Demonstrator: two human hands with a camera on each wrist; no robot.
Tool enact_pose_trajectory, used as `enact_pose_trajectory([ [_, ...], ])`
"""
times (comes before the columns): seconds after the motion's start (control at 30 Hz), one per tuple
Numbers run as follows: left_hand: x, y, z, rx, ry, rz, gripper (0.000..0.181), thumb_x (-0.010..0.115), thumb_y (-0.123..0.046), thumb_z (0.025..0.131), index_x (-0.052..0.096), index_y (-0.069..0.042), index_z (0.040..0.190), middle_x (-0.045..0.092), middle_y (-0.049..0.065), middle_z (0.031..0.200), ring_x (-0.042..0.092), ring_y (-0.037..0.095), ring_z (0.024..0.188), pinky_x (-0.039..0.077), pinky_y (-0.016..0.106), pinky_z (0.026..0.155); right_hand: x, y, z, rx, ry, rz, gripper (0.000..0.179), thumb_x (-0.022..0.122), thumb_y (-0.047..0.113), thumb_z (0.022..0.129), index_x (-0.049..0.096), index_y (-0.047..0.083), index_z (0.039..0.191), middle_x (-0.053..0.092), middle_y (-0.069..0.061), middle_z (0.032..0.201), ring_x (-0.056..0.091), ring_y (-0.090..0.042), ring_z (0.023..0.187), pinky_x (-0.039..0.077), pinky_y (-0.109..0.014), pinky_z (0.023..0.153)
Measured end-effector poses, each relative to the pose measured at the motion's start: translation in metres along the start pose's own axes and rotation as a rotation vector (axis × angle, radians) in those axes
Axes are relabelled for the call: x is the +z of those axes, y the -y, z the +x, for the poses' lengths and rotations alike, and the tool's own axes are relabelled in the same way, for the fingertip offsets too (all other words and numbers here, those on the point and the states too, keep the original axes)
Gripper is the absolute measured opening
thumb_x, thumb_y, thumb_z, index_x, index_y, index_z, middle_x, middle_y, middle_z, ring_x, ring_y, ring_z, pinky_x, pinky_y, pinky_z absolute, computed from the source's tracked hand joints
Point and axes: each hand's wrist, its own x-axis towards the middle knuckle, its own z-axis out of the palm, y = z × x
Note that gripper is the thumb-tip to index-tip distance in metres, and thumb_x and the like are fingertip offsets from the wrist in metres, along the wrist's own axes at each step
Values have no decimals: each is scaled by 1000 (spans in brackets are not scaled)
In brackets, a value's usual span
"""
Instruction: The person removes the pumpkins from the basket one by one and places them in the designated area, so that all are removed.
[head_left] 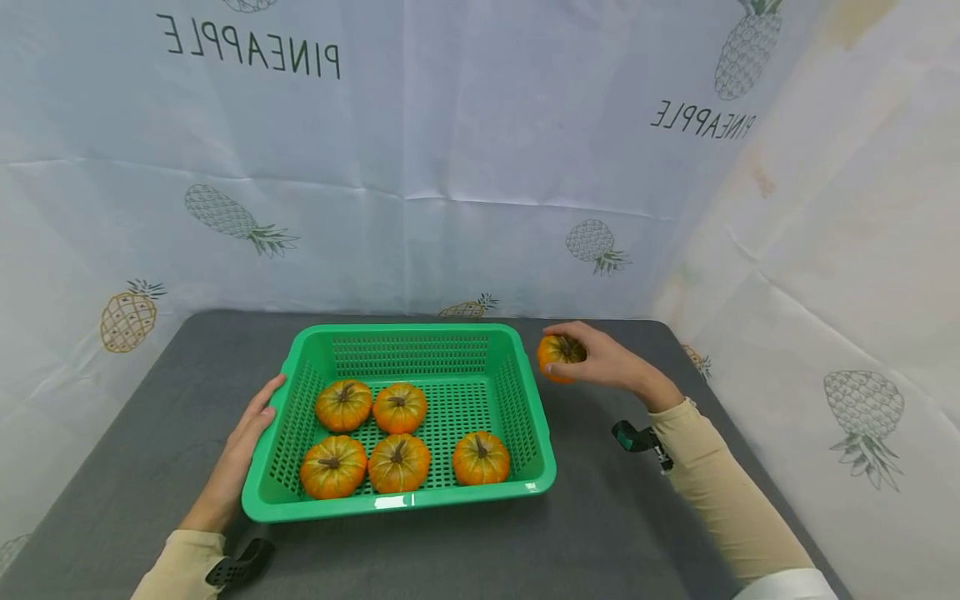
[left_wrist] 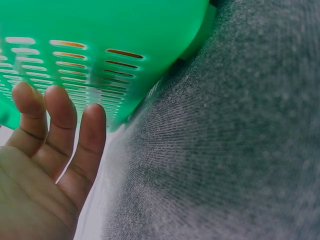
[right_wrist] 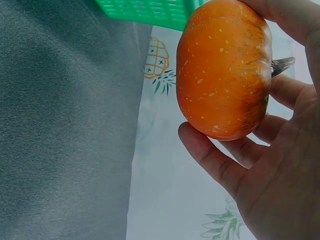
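Observation:
A small orange pumpkin with a brown stem is in the grip of my right hand, thumb on one side and fingers on the other. That hand is just right of the green plastic basket, near the far part of the table. Several similar pumpkins lie in the basket, four grouped at the left and one near the right front. My left hand rests along the outside of the basket's left wall. In the left wrist view its fingers are loosely extended by the slotted wall.
The basket stands on a dark grey cloth-covered table. A white pineapple-print sheet hangs behind the table and down its right side. Inside the basket, the perforated floor shows at the back right.

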Motion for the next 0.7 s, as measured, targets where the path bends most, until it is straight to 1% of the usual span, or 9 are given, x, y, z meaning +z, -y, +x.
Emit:
enact_pose_trajectory([
  [0.2, 0, 0, 0, 0, -1, 1, 54, 23, -36, 113, 9, -33, 164, 2, 17, 169, 41, -11, 120, 48, 14, 85, 4, -4, 1, 5, 11, 3, 64, 71, 33, 95, 46, 14, 151, 48, -15, 143, 56, -25, 111, 52, -41, 90],
  [0.43, 1, -1, 1, -10, -5, 5, 53, 23, -37, 113, 9, -34, 164, 4, 18, 168, 44, -10, 119, 49, 16, 85, 9, -10, 3, 18, 15, 17, 63, 71, 32, 96, 46, 13, 150, 49, -15, 142, 56, -25, 108, 52, -39, 88],
  [0.7, 1, -1, 0, -7, -16, 10, 53, 23, -37, 113, 10, -33, 164, 4, 17, 169, 41, -11, 120, 47, 13, 86, 16, -16, 6, 13, 34, 39, 61, 70, 30, 97, 46, 11, 150, 48, -19, 142, 56, -25, 107, 51, -39, 87],
])
